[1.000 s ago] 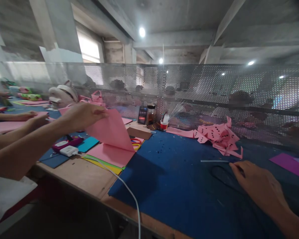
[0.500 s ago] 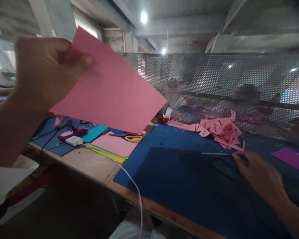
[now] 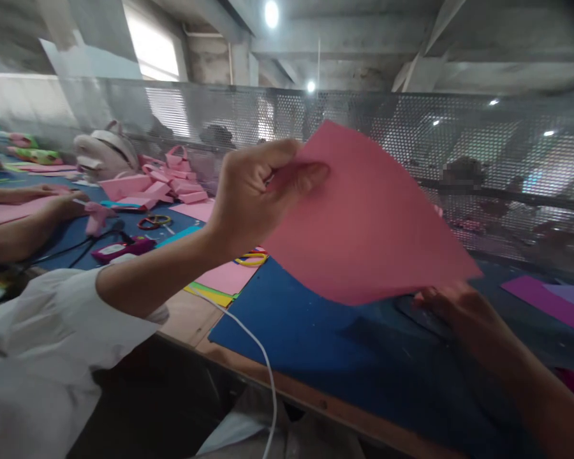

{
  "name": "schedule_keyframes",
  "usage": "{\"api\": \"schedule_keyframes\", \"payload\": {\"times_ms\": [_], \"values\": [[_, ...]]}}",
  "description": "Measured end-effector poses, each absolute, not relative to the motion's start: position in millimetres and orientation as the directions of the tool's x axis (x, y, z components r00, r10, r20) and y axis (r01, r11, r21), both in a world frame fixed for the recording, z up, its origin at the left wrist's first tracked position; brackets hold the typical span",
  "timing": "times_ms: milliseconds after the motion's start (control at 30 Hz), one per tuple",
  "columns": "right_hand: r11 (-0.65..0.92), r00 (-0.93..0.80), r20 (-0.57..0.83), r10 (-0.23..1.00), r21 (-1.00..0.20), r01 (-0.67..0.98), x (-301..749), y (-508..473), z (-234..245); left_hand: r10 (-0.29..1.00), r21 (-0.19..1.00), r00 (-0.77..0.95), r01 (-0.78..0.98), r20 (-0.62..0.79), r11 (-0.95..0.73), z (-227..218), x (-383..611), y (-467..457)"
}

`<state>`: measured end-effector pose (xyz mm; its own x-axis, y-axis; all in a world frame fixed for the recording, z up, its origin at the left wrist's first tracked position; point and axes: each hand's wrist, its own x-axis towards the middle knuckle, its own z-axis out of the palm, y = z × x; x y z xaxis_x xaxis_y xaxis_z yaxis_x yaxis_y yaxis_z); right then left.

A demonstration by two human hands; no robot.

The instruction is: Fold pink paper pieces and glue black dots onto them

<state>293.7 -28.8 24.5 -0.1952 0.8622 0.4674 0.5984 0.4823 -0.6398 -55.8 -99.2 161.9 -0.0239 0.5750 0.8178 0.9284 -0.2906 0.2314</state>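
My left hand (image 3: pixel 256 191) pinches a large pink sheet (image 3: pixel 363 223) near its upper left corner, thumb on the near face. The sheet hangs tilted and slightly bowed above a blue table mat (image 3: pixel 287 331). At its lower right corner is my right hand (image 3: pixel 463 312), with fingers curled together and their tips partly covered by the sheet's edge. Whether those fingers grip the sheet or something behind it cannot be made out. Beneath the left forearm lie stacked coloured sheets (image 3: pixel 224 280), with yellow-handled scissors (image 3: pixel 251 260) on top.
At the left, another person's arms (image 3: pixel 43 213) rest over pink material. A pink glue gun (image 3: pixel 95 217) stands near a purple box (image 3: pixel 122 248) and folded pink pieces (image 3: pixel 157 182). A white cable (image 3: pixel 261 350) crosses the table's front edge. Purple sheets (image 3: pixel 545 303) lie right; a perforated screen (image 3: pixel 363 115) stands behind.
My left hand has carried the pink sheet rightward and lower, over to my right hand. The sheet now hides the pink scrap pile and the thin pale stick that was by my right fingers.
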Motion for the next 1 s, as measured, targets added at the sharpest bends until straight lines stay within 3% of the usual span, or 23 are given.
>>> {"api": "schedule_keyframes", "payload": {"times_ms": [67,167,400,533,700,800,1000], "values": [[0.46,-0.277,0.372,0.886,-0.779,0.426,291.1,-30.0,23.9,0.62,0.237,-0.011,0.929,0.785,-0.284,154.7,-51.6,-92.7],[0.351,-0.222,0.299,0.928,-0.901,0.254,290.1,-26.4,22.0,0.57,0.245,0.005,0.9,0.822,-0.361,149.1,-52.4,-80.9],[0.416,-0.031,0.416,0.909,-0.909,0.014,288.7,-19.5,33.9,0.457,0.273,-0.019,0.823,0.889,-0.498,140.8,-67.8,-71.5],[0.503,-0.001,0.505,0.863,-0.859,0.097,295.4,-22.2,33.5,0.423,0.228,0.043,0.79,0.905,-0.569,122.3,-81.0,-83.3],[0.571,-0.245,0.517,0.82,-0.713,0.408,303.9,-31.1,8.4,0.56,0.291,0.361,0.579,0.746,-0.761,74.0,-105.7,-97.4],[0.602,-0.37,0.475,0.798,-0.635,0.484,303.4,-38.3,-11.6,0.67,0.37,0.424,0.594,0.609,-0.714,35.1,-120.4,-100.4],[0.696,-0.535,0.446,0.717,-0.42,0.582,292.3,-51.5,-29.3,0.769,0.292,0.436,0.745,0.467,-0.6,-20.3,-140.0,-99.1]]}}
